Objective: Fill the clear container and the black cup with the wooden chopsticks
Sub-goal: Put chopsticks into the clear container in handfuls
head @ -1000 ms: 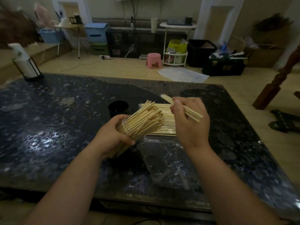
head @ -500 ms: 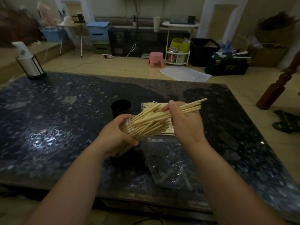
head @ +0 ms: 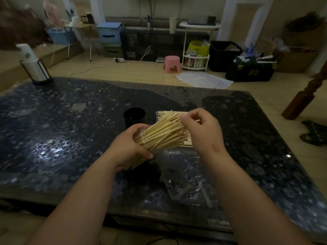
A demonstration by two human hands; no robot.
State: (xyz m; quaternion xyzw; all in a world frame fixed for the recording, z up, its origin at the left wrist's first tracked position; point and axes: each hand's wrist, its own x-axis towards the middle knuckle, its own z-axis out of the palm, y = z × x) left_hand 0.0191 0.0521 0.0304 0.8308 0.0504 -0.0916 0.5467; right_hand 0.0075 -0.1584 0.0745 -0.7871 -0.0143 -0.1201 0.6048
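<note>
Left hand (head: pixel 129 147) grips one clear container (head: pixel 143 138), tilted, packed with chopsticks (head: pixel 164 132), too many to count. Right hand (head: pixel 200 129) pinches some tips. One black cup (head: pixel 134 116) just behind.

A cluttered home living room is showing; a dark stone table (head: pixel 53 138) is filling the foreground; a pink stool (head: pixel 172 64), white rack (head: pixel 195 59) and blue storage boxes (head: pixel 108 33) are lining the far wall.

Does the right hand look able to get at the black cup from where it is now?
Probably yes, but not directly. The black cup stands uncovered, yet the chopsticks fanning from the clear container in the left hand lie between it and the right hand, which pinches some.
</note>
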